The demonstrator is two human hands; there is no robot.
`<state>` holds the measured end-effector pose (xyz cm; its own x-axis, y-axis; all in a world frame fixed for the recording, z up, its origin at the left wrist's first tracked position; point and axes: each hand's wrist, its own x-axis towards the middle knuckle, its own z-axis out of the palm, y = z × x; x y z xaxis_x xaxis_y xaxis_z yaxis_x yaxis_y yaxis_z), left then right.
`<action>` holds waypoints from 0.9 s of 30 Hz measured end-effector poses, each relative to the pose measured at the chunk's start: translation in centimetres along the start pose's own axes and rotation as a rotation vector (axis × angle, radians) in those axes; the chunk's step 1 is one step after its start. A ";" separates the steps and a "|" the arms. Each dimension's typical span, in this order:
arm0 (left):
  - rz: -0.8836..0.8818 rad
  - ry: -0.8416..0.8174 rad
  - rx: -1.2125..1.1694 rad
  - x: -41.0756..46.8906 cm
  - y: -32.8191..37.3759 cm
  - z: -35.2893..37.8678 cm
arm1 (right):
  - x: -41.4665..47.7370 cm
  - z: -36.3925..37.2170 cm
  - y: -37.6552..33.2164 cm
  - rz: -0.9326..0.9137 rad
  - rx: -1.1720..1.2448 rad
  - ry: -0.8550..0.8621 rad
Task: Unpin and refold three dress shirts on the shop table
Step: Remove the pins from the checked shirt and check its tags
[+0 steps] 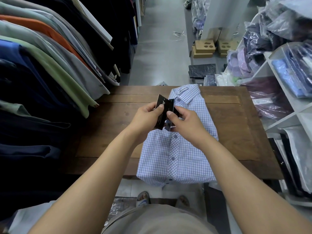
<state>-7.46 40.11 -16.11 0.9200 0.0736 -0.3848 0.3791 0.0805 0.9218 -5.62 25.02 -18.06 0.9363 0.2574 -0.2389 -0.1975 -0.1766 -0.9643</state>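
On the brown wooden table [109, 132] lies a folded shirt [177, 154], white with little blue squares. Its collar is at the far side of the table, and its bottom edge hangs a bit over the near side. It sits a little to the right of the table's middle.

Both my hands are up over the shirt, near the collar. My left hand [145, 119] pinches a black paper tag [162, 107], thumb on top and fingers curled behind. My right hand [187, 124] pinches a second black tag [177, 110] just beside the first one, and the two tags touch. I cannot tell if the tags are tied to the shirt.

Left of the table hang lots of clothes [50, 56] in a row: dark blue, green, grey and orange. Right of the table stand white shelves [281, 121] full of shirts in clear bags [287, 68]. Past the far side of the table, cardboard boxes [204, 48] sit on the grey floor [160, 48]. Under the near side I see my sandal [143, 198].
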 end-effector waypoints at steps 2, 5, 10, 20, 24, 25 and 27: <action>-0.023 0.028 -0.025 0.3 -0.1 -0.1 | 0.0 -0.1 0.0 0.013 0.016 -0.021; -0.044 0.033 -0.068 0.4 -0.2 -0.1 | 0.2 -0.1 0.1 0.044 -0.002 -0.026; -0.125 0.052 -0.164 0.6 0.1 -0.2 | 0.4 -0.1 -0.7 0.187 0.211 0.000; -0.236 -0.043 -0.249 0.5 0.4 -1.0 | 0.2 -0.3 -1.6 0.286 0.307 -0.038; -0.178 -0.024 -0.097 0.7 0.4 -0.1 | 0.2 0.8 -1.7 0.234 0.089 -0.081; -0.165 -0.030 -0.078 0.6 0.4 0.0 | 0.2 1.0 -1.8 0.207 0.065 -0.100; -0.150 -0.037 -0.076 0.6 0.3 -0.1 | 0.3 1.0 -1.5 0.165 0.033 -0.116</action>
<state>-6.82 40.28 -16.08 0.8572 0.0181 -0.5146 0.5053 0.1626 0.8475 -5.38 26.31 -16.84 0.8511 0.3353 -0.4040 -0.3568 -0.1951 -0.9136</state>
